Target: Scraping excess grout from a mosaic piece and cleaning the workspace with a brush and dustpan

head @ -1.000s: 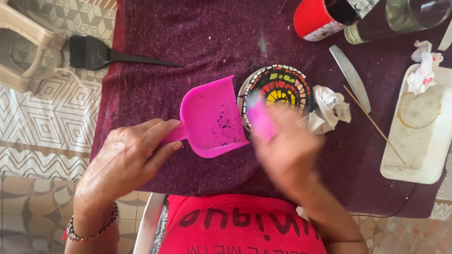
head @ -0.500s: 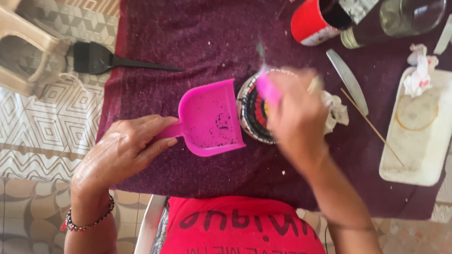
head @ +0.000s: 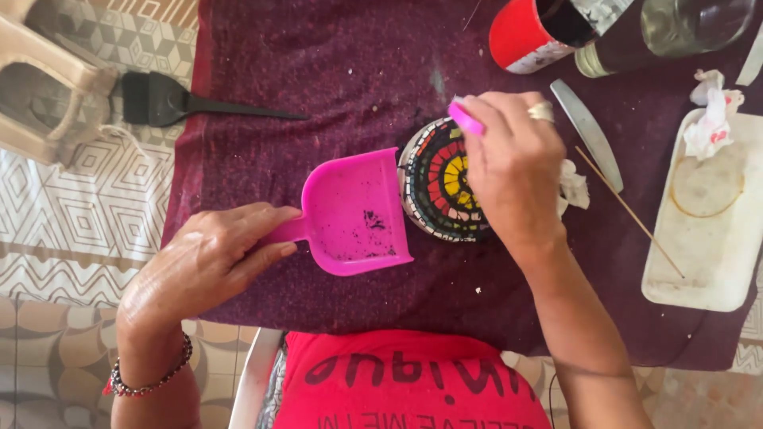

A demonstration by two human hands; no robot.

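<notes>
Sweeping step, mid-frame: left hand (head: 211, 258) fingers grip the pink dustpan (head: 354, 214) against the mosaic disc (head: 441, 181); right hand (head: 513, 163) fingers pinch a small pink brush (head: 465, 117). Next move likely needs strokes toward the pan.

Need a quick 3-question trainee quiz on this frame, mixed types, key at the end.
1. True or false: the left hand holds the pink dustpan by its handle.
2. Multiple choice: the pan's open edge sits against which thing? A) black brush B) round mosaic piece C) white tray
3. Fill in: the right hand holds a small ____ tool over the mosaic.

Key:
1. True.
2. B, the round mosaic piece; the black brush and white tray lie apart from it.
3. Pink; the pink tool pokes out above the fingers.
</notes>
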